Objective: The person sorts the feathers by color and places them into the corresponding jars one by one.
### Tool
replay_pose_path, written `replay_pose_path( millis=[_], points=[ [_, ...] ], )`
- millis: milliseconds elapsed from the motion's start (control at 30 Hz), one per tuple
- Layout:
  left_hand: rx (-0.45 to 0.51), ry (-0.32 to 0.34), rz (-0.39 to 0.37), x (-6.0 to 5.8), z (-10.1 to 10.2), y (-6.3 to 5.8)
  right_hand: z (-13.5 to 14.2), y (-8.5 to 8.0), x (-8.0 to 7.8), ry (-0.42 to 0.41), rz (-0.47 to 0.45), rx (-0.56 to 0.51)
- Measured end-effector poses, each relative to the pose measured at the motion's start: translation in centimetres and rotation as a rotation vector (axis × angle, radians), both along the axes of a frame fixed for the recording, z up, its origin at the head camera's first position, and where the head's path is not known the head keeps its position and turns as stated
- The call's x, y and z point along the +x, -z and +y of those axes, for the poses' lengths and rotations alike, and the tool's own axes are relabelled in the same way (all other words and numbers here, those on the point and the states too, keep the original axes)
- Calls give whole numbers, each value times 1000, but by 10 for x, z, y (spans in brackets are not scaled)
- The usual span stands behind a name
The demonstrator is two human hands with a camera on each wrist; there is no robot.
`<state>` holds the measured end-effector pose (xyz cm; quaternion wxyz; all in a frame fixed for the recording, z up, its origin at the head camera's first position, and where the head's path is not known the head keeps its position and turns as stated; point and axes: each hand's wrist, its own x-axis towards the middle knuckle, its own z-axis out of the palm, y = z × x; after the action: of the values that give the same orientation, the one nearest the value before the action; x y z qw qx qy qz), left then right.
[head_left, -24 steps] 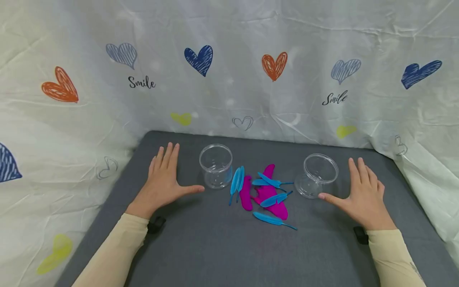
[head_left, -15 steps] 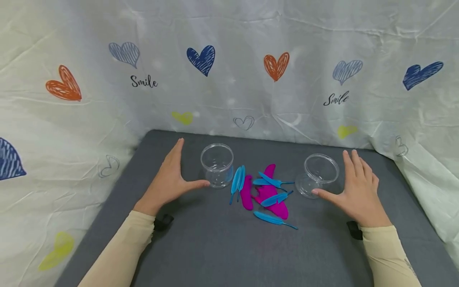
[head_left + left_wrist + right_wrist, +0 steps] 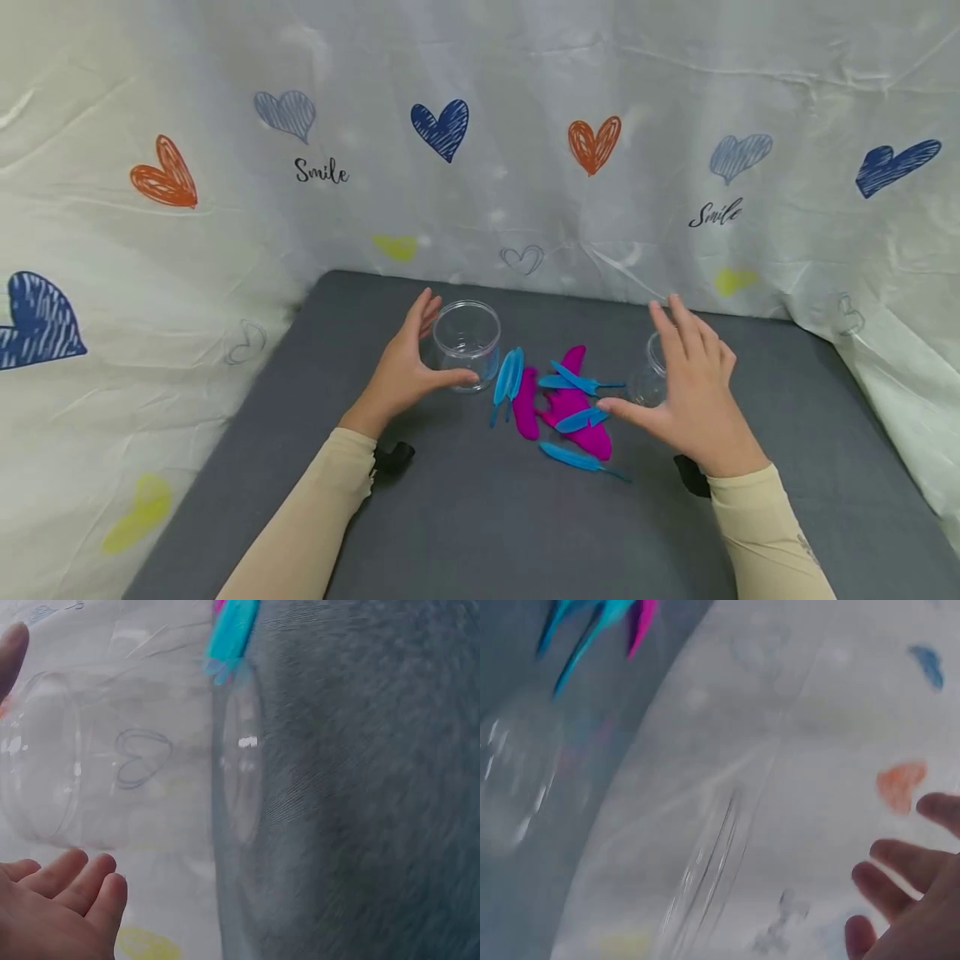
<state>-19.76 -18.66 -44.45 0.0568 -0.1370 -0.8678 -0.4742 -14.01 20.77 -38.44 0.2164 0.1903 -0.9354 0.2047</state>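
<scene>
My left hand [image 3: 405, 367] stands around the left side of a clear plastic jar [image 3: 487, 350], thumb in front and fingers behind. In the left wrist view the fingers [image 3: 82, 889] lie close to the jar; whether they touch it I cannot tell. With fingers spread and thumb out, my right hand [image 3: 697, 400] is in front of a second clear jar [image 3: 647, 379] and hides much of it. In the right wrist view the fingers [image 3: 900, 874] are apart from that jar. Between the jars lie several blue feathers [image 3: 568, 457] and magenta feather-like pieces [image 3: 527, 408].
The dark grey tabletop [image 3: 510, 533] extends towards the front. A white curtain [image 3: 525, 200] printed with hearts and words hangs behind the table and along its sides. Black straps show at both wrists.
Both hands have moved inward: the left one rightwards around its jar, the right one leftwards in front of the other. The head view has shifted slightly. Jars and feathers stay in place.
</scene>
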Motion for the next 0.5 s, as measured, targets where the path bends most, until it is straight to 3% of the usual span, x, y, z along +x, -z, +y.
replay_pose_path(
  millis=[267, 500],
  points=[
    [21, -35, -38, -1, 2, 14, -71, 12, -5, -260, -2, 66],
    [32, -23, -22, -3, 0, 19, -106, 26, -12, -379, -39, 169]
  ],
)
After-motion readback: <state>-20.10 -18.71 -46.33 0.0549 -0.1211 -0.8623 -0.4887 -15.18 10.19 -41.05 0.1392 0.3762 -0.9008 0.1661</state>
